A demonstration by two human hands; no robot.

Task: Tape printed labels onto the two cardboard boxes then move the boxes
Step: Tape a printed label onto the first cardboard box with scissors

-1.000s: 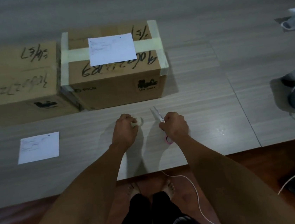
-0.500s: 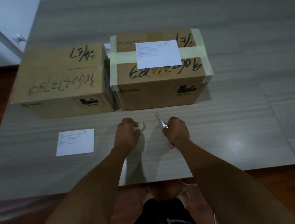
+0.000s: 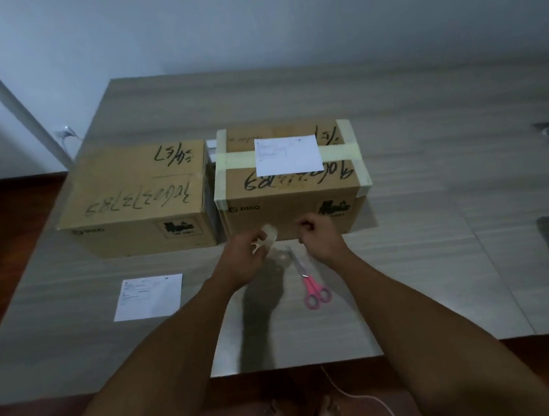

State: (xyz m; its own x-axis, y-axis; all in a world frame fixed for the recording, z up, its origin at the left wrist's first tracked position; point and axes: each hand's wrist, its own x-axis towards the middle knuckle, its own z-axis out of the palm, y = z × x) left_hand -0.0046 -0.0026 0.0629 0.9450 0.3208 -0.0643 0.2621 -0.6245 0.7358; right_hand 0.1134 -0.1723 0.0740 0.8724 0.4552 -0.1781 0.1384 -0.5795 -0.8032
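- Left hand (image 3: 243,262) is raised in front of the right-hand box, fingers curled round a small roll of clear tape (image 3: 269,237).
- Right hand (image 3: 321,238) is up level with it, fingers curled in tight; whether it pinches the tape's free end is too blurred to tell.
- Scissors (image 3: 308,281) lie flat on the table (image 3: 411,277) just below the hands, pink loop handles toward the person, slim metal blades pointing at the boxes, touching neither hand.
- Right cardboard box (image 3: 292,185): closed, brown, black marker scrawl on top, pale tape bands across the lid and down its edges, a white printed label (image 3: 287,155) lying on top.
- Left cardboard box (image 3: 138,199): closed, plain brown with marker writing, sitting just beside its neighbour.
- Second white label (image 3: 149,297) lies flat on the pale wood-grain table, in front of the left box and apart from it.
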